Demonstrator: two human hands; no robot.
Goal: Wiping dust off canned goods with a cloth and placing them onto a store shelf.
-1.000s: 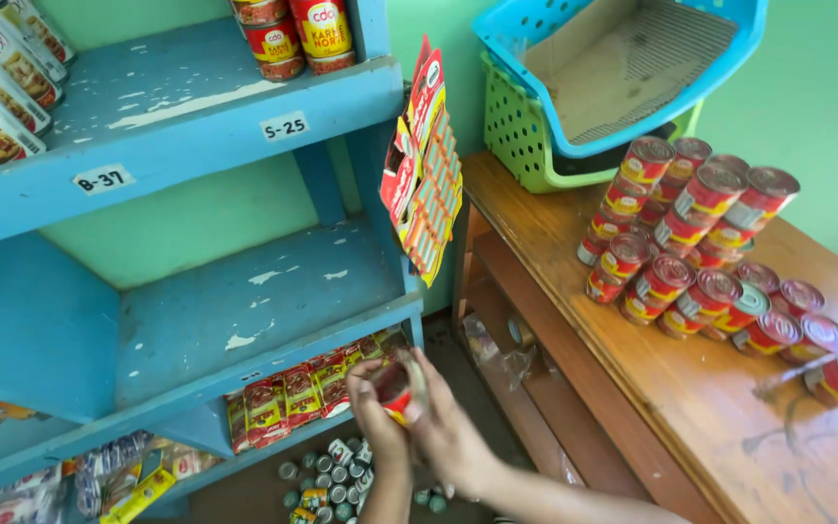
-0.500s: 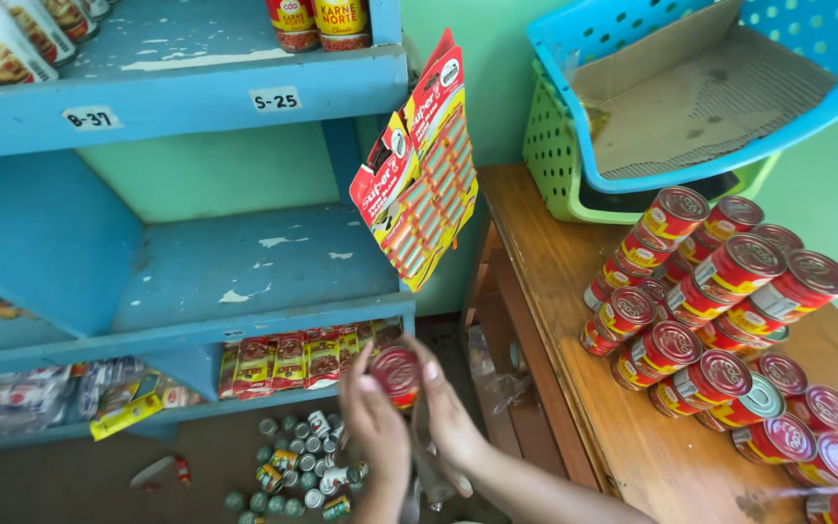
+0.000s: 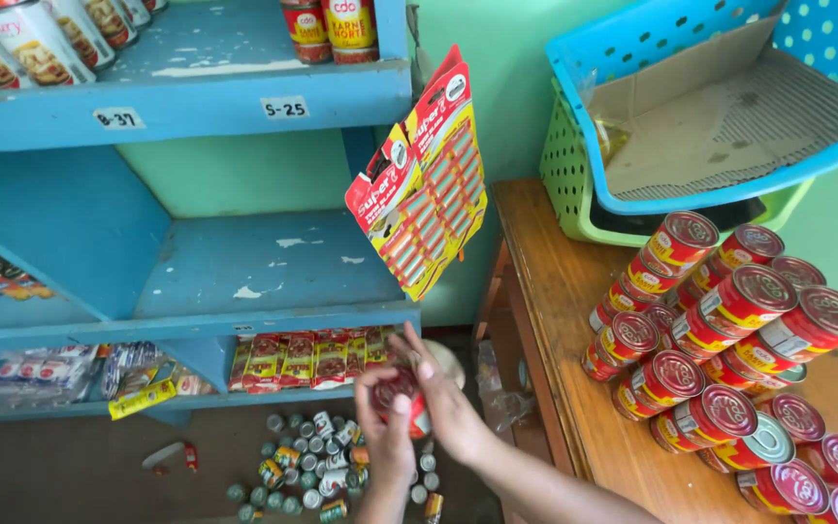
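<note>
Over the last second both hands had drawn back from the lowest shelf (image 3: 273, 398) toward the body, bringing the red can (image 3: 402, 390) along. The left hand (image 3: 387, 437) and right hand (image 3: 446, 403) each kept a grip clamped on it, low before the shelf's row of red packets (image 3: 307, 357), beside the surface (image 3: 574, 320) stacked with like cans (image 3: 729, 330).

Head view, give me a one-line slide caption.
Both hands, left hand and right hand, grip a red round tin can beside blue wooden shelves.

We see a blue wooden shelf (image 3: 244, 267), its middle board bare, tins on the top board (image 3: 177, 68). On the wooden desk (image 3: 574, 388) lie stacked red tins (image 3: 729, 340) and nested baskets (image 3: 632, 204). Small cans (image 3: 312, 456) litter the floor (image 3: 80, 475).
</note>
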